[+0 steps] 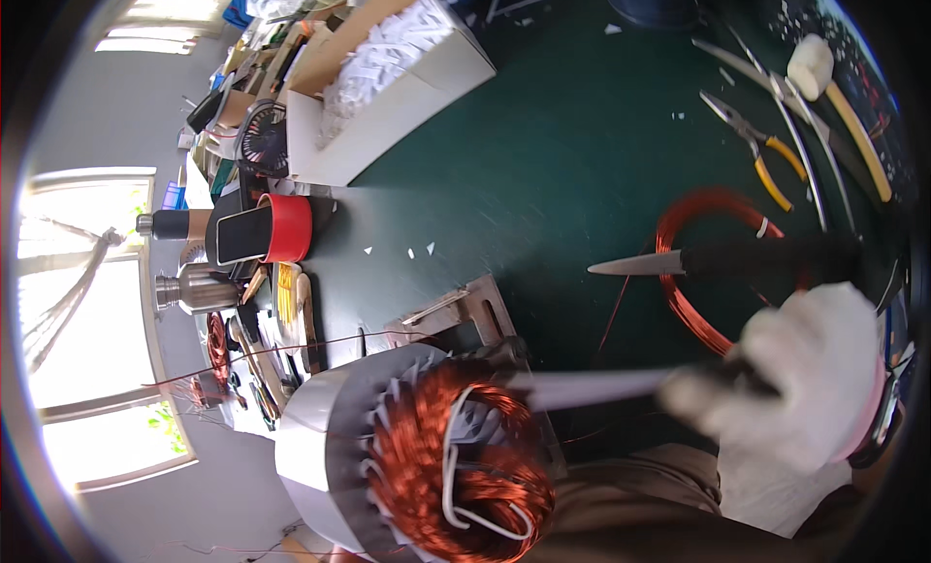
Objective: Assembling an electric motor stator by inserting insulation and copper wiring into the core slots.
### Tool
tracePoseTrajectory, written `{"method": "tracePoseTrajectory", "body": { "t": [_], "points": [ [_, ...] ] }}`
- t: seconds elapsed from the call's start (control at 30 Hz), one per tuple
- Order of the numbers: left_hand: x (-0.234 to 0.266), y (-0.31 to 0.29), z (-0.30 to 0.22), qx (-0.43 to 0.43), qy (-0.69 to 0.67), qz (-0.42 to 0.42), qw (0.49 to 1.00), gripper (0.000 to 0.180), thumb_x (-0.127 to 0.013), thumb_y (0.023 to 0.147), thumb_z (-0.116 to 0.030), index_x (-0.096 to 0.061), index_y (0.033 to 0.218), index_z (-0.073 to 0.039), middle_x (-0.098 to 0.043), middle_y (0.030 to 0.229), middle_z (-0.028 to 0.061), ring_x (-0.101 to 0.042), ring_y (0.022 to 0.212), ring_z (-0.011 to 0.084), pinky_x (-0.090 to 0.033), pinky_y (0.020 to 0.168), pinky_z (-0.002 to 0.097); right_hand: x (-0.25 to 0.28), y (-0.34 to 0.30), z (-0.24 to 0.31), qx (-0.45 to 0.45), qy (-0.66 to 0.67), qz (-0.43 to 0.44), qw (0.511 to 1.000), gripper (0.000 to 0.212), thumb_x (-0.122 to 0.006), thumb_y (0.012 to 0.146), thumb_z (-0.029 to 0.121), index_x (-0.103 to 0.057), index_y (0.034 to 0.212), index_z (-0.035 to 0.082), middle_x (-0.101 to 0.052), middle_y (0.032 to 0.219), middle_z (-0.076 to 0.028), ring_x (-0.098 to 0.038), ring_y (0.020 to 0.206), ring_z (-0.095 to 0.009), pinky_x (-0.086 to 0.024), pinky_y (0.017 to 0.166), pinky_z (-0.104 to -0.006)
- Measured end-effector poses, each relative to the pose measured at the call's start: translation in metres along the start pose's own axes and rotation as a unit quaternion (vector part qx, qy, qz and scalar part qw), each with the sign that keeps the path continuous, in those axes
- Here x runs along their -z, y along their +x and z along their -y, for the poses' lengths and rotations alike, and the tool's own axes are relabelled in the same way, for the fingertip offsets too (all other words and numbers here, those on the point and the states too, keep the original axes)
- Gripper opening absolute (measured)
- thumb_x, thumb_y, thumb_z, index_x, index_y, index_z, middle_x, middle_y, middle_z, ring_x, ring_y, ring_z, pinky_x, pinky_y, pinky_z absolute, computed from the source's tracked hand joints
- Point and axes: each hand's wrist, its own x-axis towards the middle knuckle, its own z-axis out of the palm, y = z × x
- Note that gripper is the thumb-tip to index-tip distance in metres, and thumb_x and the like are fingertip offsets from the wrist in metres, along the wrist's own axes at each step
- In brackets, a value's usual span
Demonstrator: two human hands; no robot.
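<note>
A motor stator [320, 447] with a grey metal body stands at the lower middle. Its bundled copper windings [417, 466] face me, with a bent white sleeve [449, 476] across them. My right hand [805, 379], in a white glove, is closed around the dark handle of a flat, pale-bladed tool [606, 386]. Motion blurs the tool, and its tip reaches the windings' right side; whether it touches cannot be told. Of my left hand, at most a small pinkish patch [341, 555] shows at the lower edge beside the stator; its fingers are hidden.
On the green table, a black-handled knife [640, 263] lies over a copper wire coil [679, 301]. Pliers [752, 141], long shears [790, 97] and a white-headed mallet [813, 66] are at far right. A carton [407, 102] of white pieces and a red holder [289, 228] stand left.
</note>
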Motion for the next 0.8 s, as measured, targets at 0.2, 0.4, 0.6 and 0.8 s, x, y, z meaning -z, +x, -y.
{"method": "tracePoseTrajectory", "body": {
  "t": [0.2,0.4,0.6,0.8],
  "points": [
    [-0.017,-0.020,0.029,-0.098,-0.090,-0.032,0.991,0.050,-0.039,0.112,-0.036,-0.050,0.149,-0.004,-0.065,0.135,0.0174,-0.069,0.112,0.0270,-0.057,0.101,0.0417,0.037,0.050,-0.054,-0.027,-0.167,-0.096,0.981,0.042,-0.070,0.082,0.009,-0.075,0.123,0.016,-0.049,0.069,-0.007,-0.055,0.057,-0.028,-0.044,0.053,-0.0397],
    [-0.022,-0.007,0.062,-0.192,-0.140,-0.140,0.961,0.039,-0.056,0.101,-0.012,-0.060,0.139,0.000,-0.070,0.112,0.0169,-0.071,0.091,0.0278,-0.059,0.081,0.0381,0.006,0.184,-0.108,-0.105,-0.148,0.001,0.983,0.049,-0.048,0.095,0.008,-0.060,0.143,0.010,-0.072,0.087,-0.020,-0.071,0.079,-0.039,-0.055,0.068,-0.0503],
    [-0.019,-0.026,0.038,-0.314,0.112,-0.259,0.906,0.042,-0.068,0.087,0.000,-0.065,0.129,0.001,-0.069,0.090,0.0168,-0.069,0.075,0.0298,-0.056,0.073,0.0386,-0.045,0.201,-0.112,-0.131,-0.030,-0.052,0.990,0.028,-0.057,0.094,0.023,-0.067,0.111,0.003,-0.072,0.093,-0.024,-0.069,0.092,-0.044,-0.054,0.083,-0.0557],
    [-0.020,-0.030,0.022,-0.332,0.132,-0.263,0.896,0.036,-0.070,0.086,-0.003,-0.067,0.122,-0.002,-0.070,0.089,0.0153,-0.071,0.078,0.0321,-0.056,0.073,0.0384,-0.081,0.198,-0.096,-0.213,-0.102,0.011,0.972,0.028,-0.064,0.094,0.030,-0.068,0.107,0.005,-0.074,0.097,-0.020,-0.072,0.093,-0.040,-0.057,0.082,-0.0518]
  ]
}}
